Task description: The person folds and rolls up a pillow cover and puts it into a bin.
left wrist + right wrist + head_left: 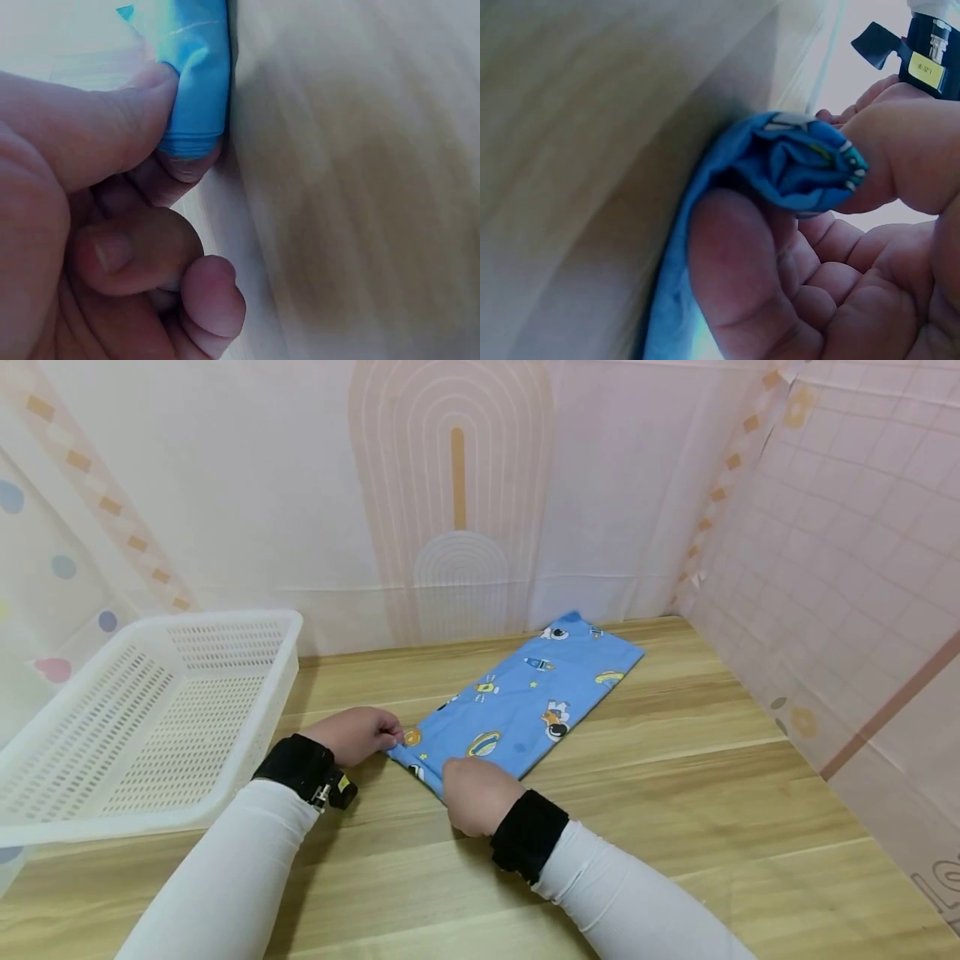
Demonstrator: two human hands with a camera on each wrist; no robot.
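A blue cloth (525, 702) printed with rockets and planets lies folded into a long strip on the wooden table (675, 793), running from the near middle toward the back right. My left hand (358, 733) pinches its near-left corner; the left wrist view shows thumb and forefinger closed on the blue cloth (196, 82). My right hand (474, 793) grips the near-right corner, and in the right wrist view the bunched blue cloth (795, 161) sits between thumb and fingers. Both hands hold the same short end, close together.
A white perforated plastic basket (135, 727) stands at the left of the table, close to my left forearm. Pale patterned walls close in the back and the right side. Bare wood stretches to the right and in front of the cloth.
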